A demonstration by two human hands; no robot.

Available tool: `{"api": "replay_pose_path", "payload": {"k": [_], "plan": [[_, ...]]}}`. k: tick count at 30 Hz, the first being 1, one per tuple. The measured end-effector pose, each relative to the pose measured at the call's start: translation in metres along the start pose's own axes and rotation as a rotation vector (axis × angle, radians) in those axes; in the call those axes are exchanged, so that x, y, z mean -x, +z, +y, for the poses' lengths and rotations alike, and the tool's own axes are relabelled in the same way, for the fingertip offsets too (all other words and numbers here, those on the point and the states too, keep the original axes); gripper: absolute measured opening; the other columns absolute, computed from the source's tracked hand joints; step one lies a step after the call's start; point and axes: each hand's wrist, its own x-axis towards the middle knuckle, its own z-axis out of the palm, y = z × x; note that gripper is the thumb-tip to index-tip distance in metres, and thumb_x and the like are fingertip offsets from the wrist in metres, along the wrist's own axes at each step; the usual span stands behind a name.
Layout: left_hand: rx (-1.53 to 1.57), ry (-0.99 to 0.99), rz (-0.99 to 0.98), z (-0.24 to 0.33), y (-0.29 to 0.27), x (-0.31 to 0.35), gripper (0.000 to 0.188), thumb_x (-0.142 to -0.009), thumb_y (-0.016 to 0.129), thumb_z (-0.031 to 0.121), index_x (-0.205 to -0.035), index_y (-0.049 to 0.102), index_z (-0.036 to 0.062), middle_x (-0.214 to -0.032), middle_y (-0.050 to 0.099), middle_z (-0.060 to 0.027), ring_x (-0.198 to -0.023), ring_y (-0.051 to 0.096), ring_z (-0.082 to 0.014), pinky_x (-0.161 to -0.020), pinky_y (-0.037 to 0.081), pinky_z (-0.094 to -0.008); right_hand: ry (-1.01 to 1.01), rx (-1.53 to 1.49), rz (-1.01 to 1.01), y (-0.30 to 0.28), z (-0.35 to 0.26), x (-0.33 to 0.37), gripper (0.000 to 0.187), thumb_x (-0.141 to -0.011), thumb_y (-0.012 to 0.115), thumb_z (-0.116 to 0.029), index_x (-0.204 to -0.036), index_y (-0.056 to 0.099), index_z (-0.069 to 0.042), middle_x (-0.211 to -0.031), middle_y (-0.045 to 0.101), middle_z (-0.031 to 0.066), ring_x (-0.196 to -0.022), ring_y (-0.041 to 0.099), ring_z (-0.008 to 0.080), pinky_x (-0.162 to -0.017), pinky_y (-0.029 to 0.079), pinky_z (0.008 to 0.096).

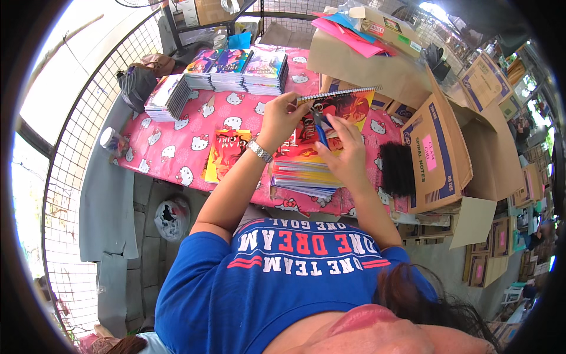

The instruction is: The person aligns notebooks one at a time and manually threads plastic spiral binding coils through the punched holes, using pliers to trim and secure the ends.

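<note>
Pinching the coil (pixel 341 94) by its left end, the fingers of the left hand (pixel 278 120) steady a spiral notebook (pixel 354 108) beyond the stack (pixel 303 180) at the surface (pixel 162 168)'s near edge; the right hand (pixel 348 154) grasps blue-handled pliers (pixel 321 134); their slipping could kink the coil; a bump could topple the stack.

1. Identify your location as a workshop with carton storage.
2. Refer to the blue-handled tool (pixel 322 135) and the notebook stacks (pixel 230 72) on your pink-covered table (pixel 162 167).
3. Note the open carton (pixel 433 168) to your right and the further cartons (pixel 502 236) piled beyond it.
4. Observe the wire-mesh partition (pixel 76 153) along your left side.
</note>
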Motion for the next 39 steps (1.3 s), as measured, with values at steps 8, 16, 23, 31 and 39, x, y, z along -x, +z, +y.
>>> {"api": "replay_pose_path", "payload": {"k": [8,16,23,31,39], "plan": [[-0.013,0.228,0.151,-0.016,0.005,0.005,0.018,-0.091,0.063,-0.001,-0.107,0.071,-0.0023,-0.091,0.071,-0.0068,-0.071,0.067,-0.0095,-0.06,0.055,-0.0234,0.329,-0.323,-0.21,0.001,-0.016,-0.012,0.049,-0.087,0.07,-0.021,-0.128,0.058,0.002,-0.115,0.062,0.0122,-0.098,0.064,0.0228,-0.081,0.052,0.0362],[0.468,-0.018,0.283,-0.031,-0.029,0.029,0.019,-0.091,0.061,-0.001,-0.107,0.07,-0.002,-0.093,0.072,-0.0078,-0.071,0.069,-0.0144,-0.054,0.059,-0.0285,0.283,-0.389,-0.087,-0.003,0.001,0.004,0.045,-0.094,0.063,-0.019,-0.134,0.054,-0.001,-0.105,0.06,0.0048,-0.095,0.06,0.0134,-0.081,0.049,0.0264],[0.319,-0.24,0.722,-0.133,-0.166,0.119,0.031,-0.095,0.064,0.009,-0.124,0.062,-0.0025,-0.095,0.07,-0.0075,-0.069,0.063,-0.0107,-0.046,0.045,-0.0206,0.715,-0.344,0.187,-0.019,0.136,0.106,0.046,-0.089,0.066,-0.012,-0.133,0.056,0.0,-0.113,0.063,0.0079,-0.099,0.06,0.0145,-0.089,0.048,0.0293],[-1.115,-0.483,0.521,-0.232,-0.18,0.174,0.034,-0.076,0.073,0.034,-0.104,0.074,0.0137,-0.107,0.066,-0.0148,-0.102,0.059,-0.0353,-0.096,0.046,-0.0441,0.669,0.565,-0.383,0.033,0.148,0.185,0.045,-0.08,0.074,-0.025,-0.119,0.062,-0.006,-0.123,0.059,0.0189,-0.114,0.057,0.0361,-0.092,0.049,0.0445],[-0.479,0.317,0.004,-0.089,-0.031,-0.025,0.017,-0.085,0.068,0.011,-0.1,0.072,0.0062,-0.107,0.066,-0.0158,-0.107,0.059,-0.0356,-0.095,0.046,-0.0443,0.806,1.018,-0.194,-0.014,0.237,0.172,0.033,-0.083,0.073,-0.033,-0.104,0.066,-0.008,-0.109,0.059,0.0108,-0.107,0.056,0.0303,-0.09,0.047,0.0453]]}}
